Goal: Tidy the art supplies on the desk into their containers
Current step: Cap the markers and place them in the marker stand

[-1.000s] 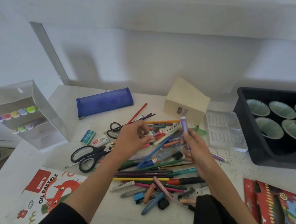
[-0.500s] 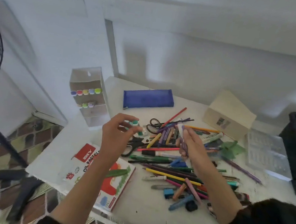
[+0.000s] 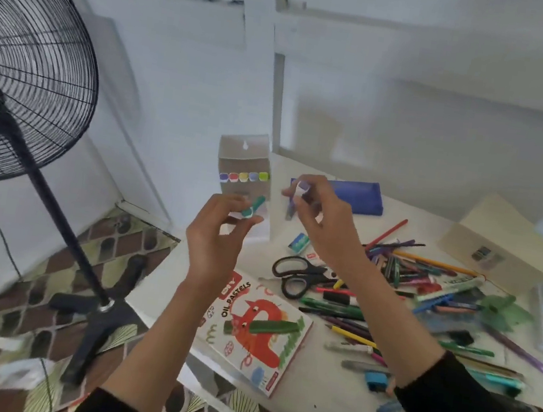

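1. Markers are held in both hands. A green-capped marker [image 3: 253, 206] is pinched by the left hand [image 3: 215, 243] and a purple-capped marker [image 3: 297, 195] by the right hand [image 3: 325, 230]. Both are raised just in front of the clear marker case [image 3: 243, 157], which stands upright at the far left corner of the desk [image 3: 323, 403].
2. Each marker is judged to be light and stiff, with a smooth plastic barrel that could slip or roll if loosely held. A hold at mid-barrel is judged best, with one end left free to be slid into a slot.
3. The left fingers [image 3: 227, 201] are curled, and the green marker is clamped between thumb and fingertips.
4. The right fingers [image 3: 316, 184] are closed on the purple marker near its capped end. The barrel hangs below and is partly hidden and blurred.
5. A row of coloured caps [image 3: 244, 176] is seen in the case's upper tier. How much room is left below cannot be told.
6. A pile of pens and pencils [image 3: 425, 288] is spread over the right of the desk, so most of the tidying is judged undone.
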Demonstrator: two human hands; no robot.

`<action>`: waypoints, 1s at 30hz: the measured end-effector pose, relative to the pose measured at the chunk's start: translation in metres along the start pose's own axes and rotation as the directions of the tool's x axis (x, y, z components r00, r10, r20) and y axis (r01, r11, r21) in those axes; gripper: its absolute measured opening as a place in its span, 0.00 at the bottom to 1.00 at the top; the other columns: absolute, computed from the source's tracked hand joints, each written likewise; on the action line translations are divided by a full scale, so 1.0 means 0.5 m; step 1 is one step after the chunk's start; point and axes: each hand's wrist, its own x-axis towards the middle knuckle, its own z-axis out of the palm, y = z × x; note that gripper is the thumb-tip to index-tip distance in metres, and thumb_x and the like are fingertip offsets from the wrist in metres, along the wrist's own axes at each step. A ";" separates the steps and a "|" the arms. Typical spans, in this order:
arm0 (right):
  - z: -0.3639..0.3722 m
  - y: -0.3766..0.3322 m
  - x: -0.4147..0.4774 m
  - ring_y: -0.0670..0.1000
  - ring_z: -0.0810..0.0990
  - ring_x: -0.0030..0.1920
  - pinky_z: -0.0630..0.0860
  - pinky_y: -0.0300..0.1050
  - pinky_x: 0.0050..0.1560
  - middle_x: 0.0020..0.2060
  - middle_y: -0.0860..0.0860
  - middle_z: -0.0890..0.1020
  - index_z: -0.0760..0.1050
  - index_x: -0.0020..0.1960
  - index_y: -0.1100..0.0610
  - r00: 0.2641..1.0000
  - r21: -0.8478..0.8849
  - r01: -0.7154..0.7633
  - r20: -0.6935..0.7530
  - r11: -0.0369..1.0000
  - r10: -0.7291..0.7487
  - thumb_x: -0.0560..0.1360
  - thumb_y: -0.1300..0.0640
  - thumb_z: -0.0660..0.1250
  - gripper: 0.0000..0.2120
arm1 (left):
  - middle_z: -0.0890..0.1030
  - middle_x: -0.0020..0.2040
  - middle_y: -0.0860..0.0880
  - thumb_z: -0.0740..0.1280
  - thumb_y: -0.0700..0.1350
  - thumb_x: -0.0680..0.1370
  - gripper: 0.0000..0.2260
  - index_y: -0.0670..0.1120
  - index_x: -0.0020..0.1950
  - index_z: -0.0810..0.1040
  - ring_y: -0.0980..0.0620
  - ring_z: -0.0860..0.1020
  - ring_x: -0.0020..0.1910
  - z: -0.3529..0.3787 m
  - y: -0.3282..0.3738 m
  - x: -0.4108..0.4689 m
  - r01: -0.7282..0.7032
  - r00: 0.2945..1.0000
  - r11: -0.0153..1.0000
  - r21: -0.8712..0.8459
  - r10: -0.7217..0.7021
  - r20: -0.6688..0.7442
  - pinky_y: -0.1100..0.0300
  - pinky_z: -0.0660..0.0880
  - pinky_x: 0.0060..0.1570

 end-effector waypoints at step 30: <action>0.108 0.058 0.030 0.53 0.79 0.34 0.72 0.39 0.28 0.40 0.55 0.80 0.79 0.48 0.61 0.979 -0.695 0.195 0.100 0.692 -0.176 0.66 0.64 0.76 0.11 | 0.83 0.55 0.50 0.66 0.48 0.78 0.10 0.49 0.58 0.78 0.46 0.81 0.52 0.054 -0.092 0.086 0.059 0.909 0.869 0.490 -0.250 0.334 0.62 0.69 0.47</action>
